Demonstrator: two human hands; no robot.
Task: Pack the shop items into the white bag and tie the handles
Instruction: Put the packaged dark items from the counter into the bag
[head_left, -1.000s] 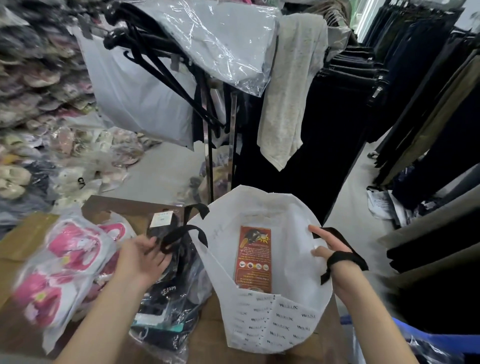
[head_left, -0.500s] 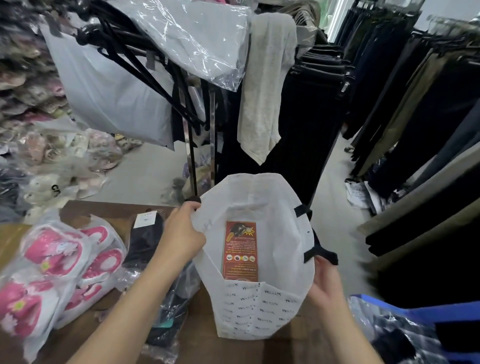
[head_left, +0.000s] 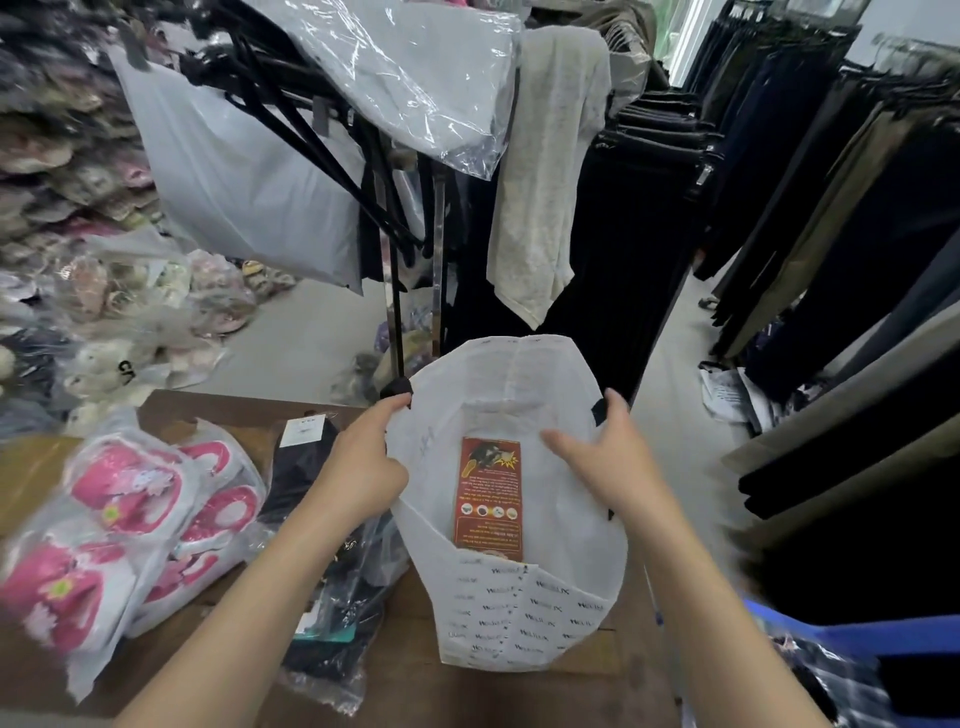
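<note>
The white bag (head_left: 524, 618) with black handles stands open on the wooden table (head_left: 395, 691), its mouth wide. A red-brown packet (head_left: 488, 499) leans upright inside it. My left hand (head_left: 363, 462) grips the bag's left rim by the black handle. My right hand (head_left: 608, 457) reaches over the right rim, fingers spread inside the mouth and thumb by the right black handle; it holds nothing that I can see. Left of the bag lie dark clothes in clear plastic (head_left: 337, 582) and pink slippers in plastic bags (head_left: 124, 535).
A garment rack (head_left: 395, 291) with plastic-covered clothes stands right behind the table. Rails of dark trousers (head_left: 841, 218) line the right side. Bagged shoes pile up at the left (head_left: 104, 291). A blue plastic bag (head_left: 852, 654) sits at the lower right.
My left hand went from the dark packets to the bag's left rim. My right hand dropped outside the bag, then rose over the right rim into the mouth.
</note>
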